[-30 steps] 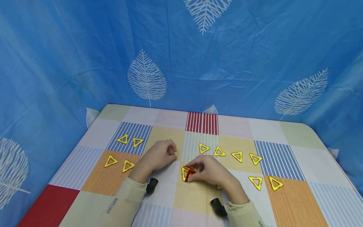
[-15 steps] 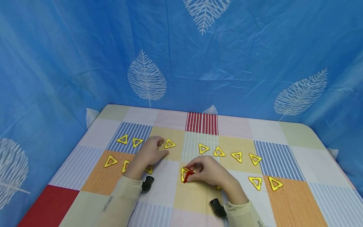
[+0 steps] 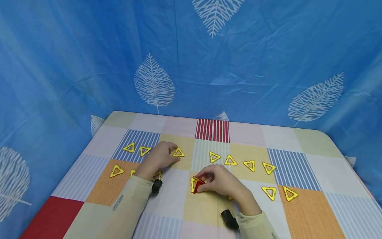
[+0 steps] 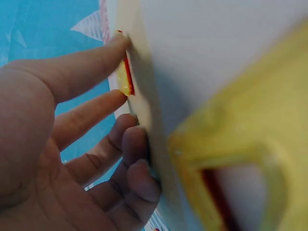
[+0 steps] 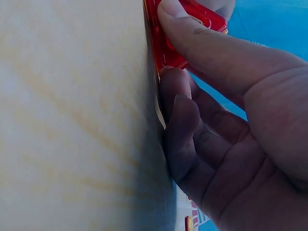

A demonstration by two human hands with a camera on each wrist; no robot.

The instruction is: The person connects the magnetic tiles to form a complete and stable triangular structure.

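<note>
My left hand (image 3: 159,156) reaches to a yellow triangular tile (image 3: 179,152) lying on the tablecloth. Its thumb and index finger pinch that tile (image 4: 124,77) at two ends in the left wrist view; the other fingers are loosely curled. A red edge shows on the tile's underside. My right hand (image 3: 221,179) pinches a red triangular tile (image 3: 198,187), which stands tilted against a yellow triangular tile (image 3: 193,182) near the middle of the table. In the right wrist view my thumb lies on the red tile (image 5: 168,55); its far part is hidden by fingers.
Several yellow triangular tiles lie flat on both sides, such as one at the left (image 3: 116,170) and one at the right (image 3: 289,193). One tile (image 3: 157,175) is partly under my left wrist. Another (image 3: 230,198) peeks out beneath my right wrist. A blue curtain (image 3: 191,66) hangs behind the patchwork-covered table.
My left hand drew back left from the middle, uncovering the yellow tile, then moved forward and right until its thumb and index finger reached it. The right hand stays in place with the red tile.
</note>
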